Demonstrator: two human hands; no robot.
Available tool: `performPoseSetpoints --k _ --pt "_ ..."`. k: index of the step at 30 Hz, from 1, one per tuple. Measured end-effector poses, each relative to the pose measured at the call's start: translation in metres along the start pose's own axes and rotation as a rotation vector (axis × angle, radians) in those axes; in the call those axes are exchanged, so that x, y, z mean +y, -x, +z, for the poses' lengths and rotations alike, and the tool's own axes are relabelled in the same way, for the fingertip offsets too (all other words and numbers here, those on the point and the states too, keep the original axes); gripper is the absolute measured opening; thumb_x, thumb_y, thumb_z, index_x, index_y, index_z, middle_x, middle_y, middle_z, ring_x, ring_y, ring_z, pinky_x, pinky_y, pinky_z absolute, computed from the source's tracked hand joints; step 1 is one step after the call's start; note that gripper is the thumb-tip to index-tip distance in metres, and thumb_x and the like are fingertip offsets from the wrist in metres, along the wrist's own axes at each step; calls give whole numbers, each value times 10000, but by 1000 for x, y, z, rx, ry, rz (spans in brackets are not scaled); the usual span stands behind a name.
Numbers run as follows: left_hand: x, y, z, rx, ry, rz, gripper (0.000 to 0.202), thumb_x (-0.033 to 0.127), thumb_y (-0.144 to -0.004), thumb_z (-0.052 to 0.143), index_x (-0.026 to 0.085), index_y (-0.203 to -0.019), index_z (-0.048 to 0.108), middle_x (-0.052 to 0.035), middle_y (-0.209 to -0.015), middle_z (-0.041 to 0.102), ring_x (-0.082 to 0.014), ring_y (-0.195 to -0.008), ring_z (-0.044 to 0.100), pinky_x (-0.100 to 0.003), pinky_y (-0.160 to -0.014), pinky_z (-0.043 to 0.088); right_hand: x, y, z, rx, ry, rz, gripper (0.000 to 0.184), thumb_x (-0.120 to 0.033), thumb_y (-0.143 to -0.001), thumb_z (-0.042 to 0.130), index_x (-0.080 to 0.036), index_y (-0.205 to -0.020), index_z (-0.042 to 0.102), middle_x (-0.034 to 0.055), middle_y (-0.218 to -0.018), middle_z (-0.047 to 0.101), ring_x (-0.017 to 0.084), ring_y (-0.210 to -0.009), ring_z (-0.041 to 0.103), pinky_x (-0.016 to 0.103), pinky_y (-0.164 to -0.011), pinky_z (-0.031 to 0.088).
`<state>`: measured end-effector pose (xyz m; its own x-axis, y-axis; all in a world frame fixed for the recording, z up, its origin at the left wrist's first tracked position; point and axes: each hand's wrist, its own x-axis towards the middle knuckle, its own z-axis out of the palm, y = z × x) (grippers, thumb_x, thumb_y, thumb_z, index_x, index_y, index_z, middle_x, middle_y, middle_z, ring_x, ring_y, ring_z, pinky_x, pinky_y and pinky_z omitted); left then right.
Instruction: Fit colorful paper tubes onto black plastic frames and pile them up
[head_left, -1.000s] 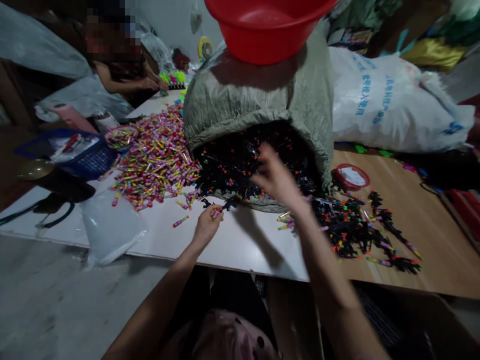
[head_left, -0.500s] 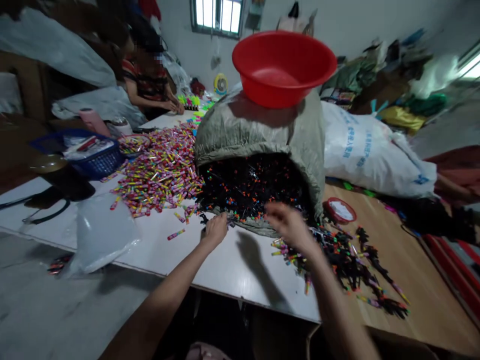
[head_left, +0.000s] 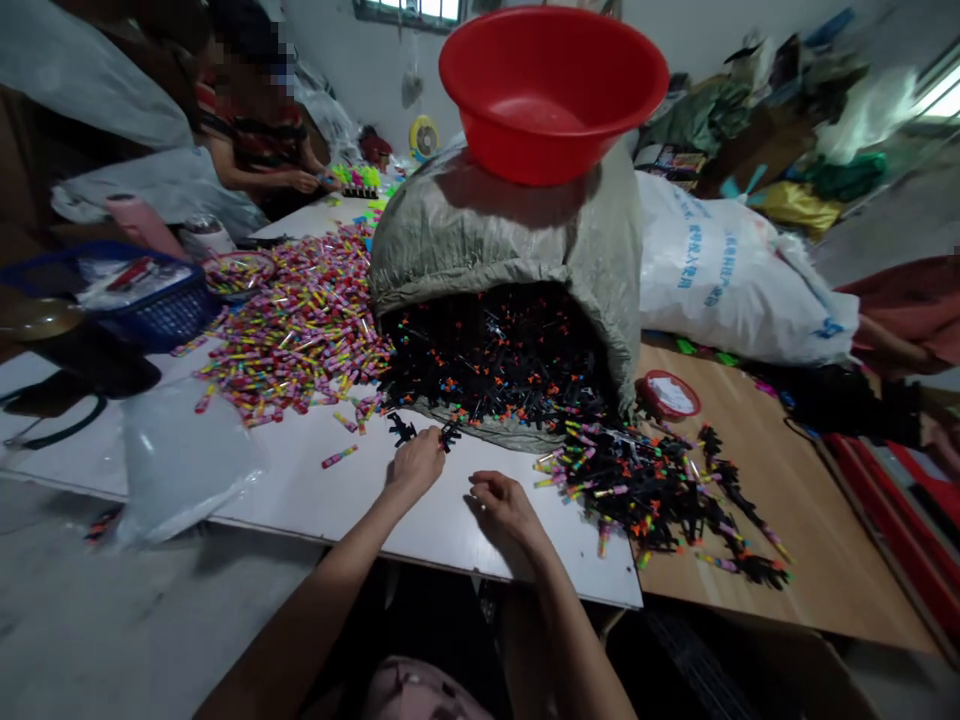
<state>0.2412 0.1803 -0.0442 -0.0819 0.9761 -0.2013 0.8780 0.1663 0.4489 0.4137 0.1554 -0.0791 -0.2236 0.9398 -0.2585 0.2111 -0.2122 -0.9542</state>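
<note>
My left hand is closed on a small black toy gun, whose end sticks out past the fingers. Another black toy gun lies on the white tabletop just beyond that hand. To the right, my right hand hovers low over the table with loosely bent fingers apart and nothing visible in them. In front of both hands a grey sack gapes, full of black toy pieces with orange, green and blue tips. Beside my right hand spreads a pile of black toy guns with candy-coloured tubes.
A heap of colourful tubes covers the table's left, near a blue basket and a clear plastic bag. One loose tube lies apart. A red basin tops the sack. A co-worker sits at the far left.
My right hand has come down and left from the sack's opening to above the white table. My left hand stays closed near the same spot. The view has shifted slightly.
</note>
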Motion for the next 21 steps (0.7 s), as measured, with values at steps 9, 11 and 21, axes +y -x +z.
performPoseSetpoints --k 9,11,21 --pt "-7 36 5 -237 1198 -26 396 335 -563 711 164 -874 536 40 -658 580 -64 -458 453 -194 -452 333 -30 -8 28 36 -410 -29 369 -491 -578 712 -181 -746 603 -77 -478 473 61 -390 351 199 -399 285" --pt "2 37 1 -200 1234 -3 405 355 -582 705 165 -899 539 30 -684 594 -64 -486 467 -194 -473 343 -34 -2 15 170 -350 -81 330 -486 -613 687 -197 -671 538 -98 -445 402 64 -389 327 198 -397 270" --pt "-2 50 27 -65 1193 -79 404 430 -665 635 148 -954 620 -20 -726 640 -108 -605 506 -226 -554 382 -3 26 17 472 141 -199 218 -415 -708 573 -205 -738 521 -60 -536 483 109 -472 442 229 -484 360"
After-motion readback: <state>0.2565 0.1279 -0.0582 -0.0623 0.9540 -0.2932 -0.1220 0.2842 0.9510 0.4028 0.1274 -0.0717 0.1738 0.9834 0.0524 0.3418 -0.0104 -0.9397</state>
